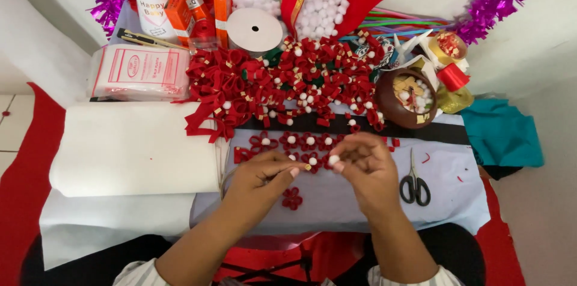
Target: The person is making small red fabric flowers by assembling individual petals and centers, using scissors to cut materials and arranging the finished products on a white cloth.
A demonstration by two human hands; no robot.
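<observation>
pompom [333,159], a small white fluffy ball, sits pinched at the tips of the right hand [366,169], just above the pale counter [457,187] and just in front of the row of red felt flowers [288,140]. it looks feather-light, soft and squashy, so a gentle pinch across its middle should do; squeeze harder and it would likely flatten or spring away. the right fingers [345,157] are together, clamped on the pompom. the left hand [264,175] is beside it, its fingers [291,169] closed on a tiny gold-brown bit i cannot make out clearly. one loose red flower [292,198] lies just below the left hand. scissors [415,185] lie to the right of the right hand, and a brown bowl [390,109] of small bits stands beyond them. felt like this is limp and light, best held by a petal edge.
</observation>
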